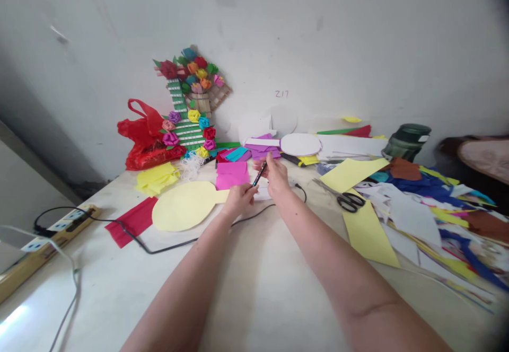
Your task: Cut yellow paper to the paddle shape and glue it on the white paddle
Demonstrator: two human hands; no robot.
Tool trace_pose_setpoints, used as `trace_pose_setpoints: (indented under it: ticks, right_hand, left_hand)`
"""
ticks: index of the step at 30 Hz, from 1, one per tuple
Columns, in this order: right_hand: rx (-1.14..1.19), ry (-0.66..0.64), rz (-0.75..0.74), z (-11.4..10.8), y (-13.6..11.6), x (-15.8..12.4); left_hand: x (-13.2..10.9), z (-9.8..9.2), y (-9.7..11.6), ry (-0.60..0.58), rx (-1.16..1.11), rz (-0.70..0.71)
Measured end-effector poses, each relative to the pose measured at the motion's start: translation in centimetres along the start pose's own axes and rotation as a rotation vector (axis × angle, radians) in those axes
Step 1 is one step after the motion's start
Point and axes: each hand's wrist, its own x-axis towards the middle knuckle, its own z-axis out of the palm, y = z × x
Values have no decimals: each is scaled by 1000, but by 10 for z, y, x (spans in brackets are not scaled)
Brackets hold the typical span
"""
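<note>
A dark pen (pixel 260 174) slants between my two hands near the middle of the table. My left hand (pixel 238 199) is closed round its lower end. Fingers of my right hand (pixel 275 176) pinch its upper end. Just left of my left hand lies a pale yellow paper paddle shape (pixel 183 207), its narrow handle reaching to that hand. Behind it is magenta paper (pixel 232 175). A white paddle shape with a purple edge (pixel 301 144) lies farther back.
Black-handled scissors (pixel 350 202) and yellow paper (pixel 369 235) lie right, beside heaped scraps (pixel 417 214). A black cable (pixel 170 248) crosses from the power strip (pixel 47 251). Behind stand flower crafts (pixel 189 129), a red bag (pixel 145 134) and a green jar (pixel 407 141).
</note>
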Motion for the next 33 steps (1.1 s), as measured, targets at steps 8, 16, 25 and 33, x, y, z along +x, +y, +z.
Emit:
trace_pose_setpoints:
  ticks: [8, 16, 25, 33]
  right_hand:
    - [-527, -376, 227, 4, 36, -12]
    - [-846, -208, 58, 3, 46, 4]
    - [-832, -401, 238, 41, 69, 9]
    - [-809, -461, 240, 79, 120, 18]
  left_hand:
    - [6, -13, -17, 160, 51, -113]
    - [15, -42, -15, 13, 133, -198]
    - [-3, -108, -46, 519, -279, -297]
    - [-1, -127, -84, 597, -406, -350]
